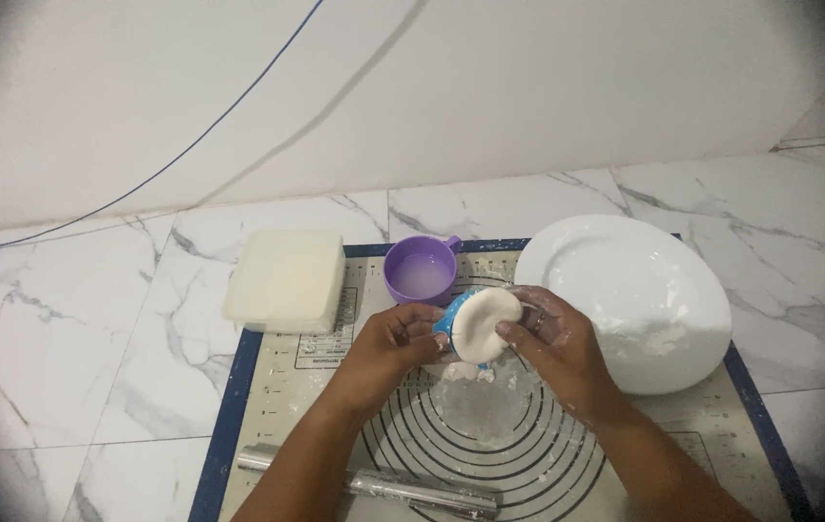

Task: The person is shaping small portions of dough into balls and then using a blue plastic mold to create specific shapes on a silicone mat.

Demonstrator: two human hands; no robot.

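Surface: white marble-patterned floor [64,367], meeting a white wall at its far edge.
On it: blue-edged baking mat [282,406], near the front edge.
Cable: thin blue cable [6,242], far-left corner.

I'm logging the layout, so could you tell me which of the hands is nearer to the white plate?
Right. The right hand is just beside the white plate, close to its left rim, holding the dough disc. The left hand is farther left, beyond the disc.

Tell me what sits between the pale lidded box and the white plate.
In the head view, the purple cup holding cloudy liquid stands between the pale lidded box and the white plate, at the baking mat's far edge.
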